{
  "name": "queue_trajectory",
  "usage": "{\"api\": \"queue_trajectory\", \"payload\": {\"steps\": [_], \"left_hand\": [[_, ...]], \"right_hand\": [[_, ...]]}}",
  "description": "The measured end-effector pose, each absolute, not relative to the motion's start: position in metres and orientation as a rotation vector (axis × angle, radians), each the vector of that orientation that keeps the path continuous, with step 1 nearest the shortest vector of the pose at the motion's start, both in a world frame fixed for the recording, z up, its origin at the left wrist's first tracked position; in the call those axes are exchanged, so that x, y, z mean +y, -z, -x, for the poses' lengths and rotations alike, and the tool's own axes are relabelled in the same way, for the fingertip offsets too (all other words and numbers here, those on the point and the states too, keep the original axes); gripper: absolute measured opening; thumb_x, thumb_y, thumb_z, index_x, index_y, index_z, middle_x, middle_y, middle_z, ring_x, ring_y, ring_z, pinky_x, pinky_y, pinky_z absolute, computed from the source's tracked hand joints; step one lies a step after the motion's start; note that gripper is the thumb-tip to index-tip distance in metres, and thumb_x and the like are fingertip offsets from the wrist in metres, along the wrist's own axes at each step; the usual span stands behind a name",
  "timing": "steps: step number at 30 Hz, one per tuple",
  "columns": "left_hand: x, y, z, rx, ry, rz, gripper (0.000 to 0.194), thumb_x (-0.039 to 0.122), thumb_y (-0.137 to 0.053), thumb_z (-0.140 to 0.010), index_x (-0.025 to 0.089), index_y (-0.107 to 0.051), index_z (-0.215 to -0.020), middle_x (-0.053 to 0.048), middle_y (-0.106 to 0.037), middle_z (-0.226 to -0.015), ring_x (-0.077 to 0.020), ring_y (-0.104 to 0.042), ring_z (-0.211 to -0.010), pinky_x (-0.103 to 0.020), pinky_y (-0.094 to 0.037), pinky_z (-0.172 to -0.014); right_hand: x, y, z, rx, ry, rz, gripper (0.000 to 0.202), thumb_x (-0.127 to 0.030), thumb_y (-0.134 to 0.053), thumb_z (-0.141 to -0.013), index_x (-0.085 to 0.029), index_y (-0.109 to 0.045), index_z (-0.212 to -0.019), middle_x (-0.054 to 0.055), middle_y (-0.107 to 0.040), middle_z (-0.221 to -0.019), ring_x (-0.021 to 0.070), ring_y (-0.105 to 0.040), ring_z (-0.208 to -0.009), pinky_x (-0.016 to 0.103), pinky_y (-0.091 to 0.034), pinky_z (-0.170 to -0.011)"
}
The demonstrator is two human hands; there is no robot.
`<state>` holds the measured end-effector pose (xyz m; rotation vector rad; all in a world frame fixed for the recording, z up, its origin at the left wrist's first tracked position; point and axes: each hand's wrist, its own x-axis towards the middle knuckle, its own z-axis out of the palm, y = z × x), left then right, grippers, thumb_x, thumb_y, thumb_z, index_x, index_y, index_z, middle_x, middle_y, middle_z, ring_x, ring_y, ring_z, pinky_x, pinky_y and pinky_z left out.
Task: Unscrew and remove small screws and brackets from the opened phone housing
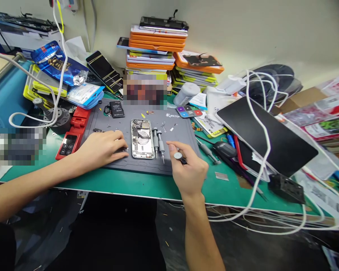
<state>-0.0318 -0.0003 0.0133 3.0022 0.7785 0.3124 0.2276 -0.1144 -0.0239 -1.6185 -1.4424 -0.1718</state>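
An opened phone (142,139) with bare inner parts lies on the grey mat (115,130). Just right of it, two grey screwdrivers (158,141) lie side by side on the mat. My right hand (189,165) is closed round a dark screwdriver (180,157), its round cap showing by the thumb, right of the two lying ones. On the mat left of the phone rests my left hand (109,148), fingers bent together over a small part at the fingertips, too small to name. A black battery (117,109) lies behind, near the mat's back edge.
A red device (69,145) stands left of the mat. Stacked orange boxes (158,39) and a white bottle (186,93) are behind. To the right are another screwdriver (208,151), a black panel (267,135) and loose white cables (264,162).
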Motion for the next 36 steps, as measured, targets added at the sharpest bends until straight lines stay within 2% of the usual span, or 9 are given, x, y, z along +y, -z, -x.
{"api": "queue_trajectory", "payload": {"steps": [3, 8, 14, 18, 22, 25, 30, 33, 36], "left_hand": [[-0.003, -0.014, 0.030, 0.794, -0.303, -3.021, 0.023, 0.037, -0.059, -0.108, 0.019, -0.073, -0.105, -0.005, -0.072, -0.108, -0.0180, -0.069, -0.091, -0.028, -0.048, -0.072], [-0.002, -0.018, 0.032, 0.834, -0.290, -3.019, 0.023, 0.036, -0.059, -0.108, 0.019, -0.073, -0.104, -0.005, -0.073, -0.108, -0.0189, -0.070, -0.093, -0.029, -0.047, -0.070], [0.008, -0.049, 0.049, 1.083, -0.443, -2.937, 0.020, 0.037, -0.062, -0.106, 0.022, -0.075, -0.105, -0.001, -0.075, -0.109, -0.0177, -0.071, -0.094, -0.028, -0.046, -0.069], [0.014, -0.063, 0.056, 1.265, -0.306, -2.905, 0.020, 0.037, -0.062, -0.105, 0.023, -0.076, -0.102, -0.002, -0.075, -0.110, -0.0201, -0.071, -0.095, -0.029, -0.045, -0.067], [0.017, -0.055, 0.057, 1.227, -0.135, -2.920, 0.021, 0.038, -0.064, -0.103, 0.022, -0.077, -0.099, -0.001, -0.074, -0.105, -0.0189, -0.071, -0.087, -0.029, -0.043, -0.064], [0.018, -0.048, 0.055, 1.187, -0.039, -2.917, 0.019, 0.038, -0.065, -0.103, 0.023, -0.077, -0.101, -0.001, -0.073, -0.105, -0.0194, -0.072, -0.089, -0.028, -0.041, -0.062], [0.015, -0.045, 0.055, 1.184, 0.042, -2.950, 0.020, 0.041, -0.065, -0.103, 0.024, -0.076, -0.108, -0.002, -0.071, -0.109, -0.0198, -0.071, -0.090, -0.028, -0.041, -0.063], [0.013, -0.049, 0.054, 1.193, -0.001, -2.975, 0.024, 0.044, -0.063, -0.105, 0.024, -0.077, -0.109, -0.003, -0.070, -0.110, -0.0190, -0.070, -0.088, -0.028, -0.041, -0.061], [0.011, -0.050, 0.050, 1.168, -0.159, -3.007, 0.034, 0.045, -0.052, -0.109, 0.021, -0.076, -0.105, -0.005, -0.071, -0.109, -0.0183, -0.071, -0.087, -0.028, -0.040, -0.058]], "right_hand": [[-0.114, 0.025, -0.229, -1.422, 0.165, 1.637, 0.021, -0.032, -0.065, -0.101, -0.020, -0.081, -0.100, 0.000, -0.075, -0.069, 0.0093, -0.055, -0.050, 0.023, -0.042, -0.052], [-0.115, 0.028, -0.231, -1.403, 0.123, 1.678, 0.023, -0.036, -0.064, -0.101, -0.021, -0.082, -0.103, 0.001, -0.077, -0.073, 0.0111, -0.058, -0.053, 0.025, -0.043, -0.055], [-0.115, 0.029, -0.231, -1.391, 0.097, 1.675, 0.027, -0.041, -0.064, -0.101, -0.022, -0.082, -0.101, 0.002, -0.077, -0.074, 0.0122, -0.061, -0.055, 0.025, -0.043, -0.054], [-0.115, 0.028, -0.231, -1.399, 0.103, 1.656, 0.025, -0.039, -0.064, -0.101, -0.021, -0.082, -0.101, 0.002, -0.077, -0.073, 0.0114, -0.059, -0.054, 0.025, -0.042, -0.053], [-0.115, 0.029, -0.231, -1.397, 0.105, 1.645, 0.024, -0.037, -0.065, -0.100, -0.021, -0.082, -0.101, 0.001, -0.074, -0.070, 0.0106, -0.055, -0.052, 0.025, -0.040, -0.053], [-0.114, 0.029, -0.232, -1.357, 0.109, 1.662, 0.025, -0.038, -0.064, -0.100, -0.021, -0.081, -0.101, 0.001, -0.071, -0.069, 0.0115, -0.053, -0.053, 0.026, -0.041, -0.054], [-0.113, 0.026, -0.233, -1.318, 0.092, 1.673, 0.023, -0.035, -0.064, -0.099, -0.021, -0.080, -0.106, -0.003, -0.059, -0.066, 0.0120, -0.046, -0.054, 0.027, -0.043, -0.057], [-0.112, 0.024, -0.233, -1.258, 0.062, 1.656, 0.023, -0.037, -0.065, -0.099, -0.022, -0.077, -0.109, 0.000, -0.064, -0.077, 0.0125, -0.048, -0.060, 0.029, -0.046, -0.062], [-0.112, 0.024, -0.234, -1.137, -0.068, 1.616, 0.030, -0.042, -0.063, -0.099, -0.024, -0.071, -0.122, 0.002, -0.066, -0.092, 0.0128, -0.049, -0.064, 0.030, -0.048, -0.063]]}}
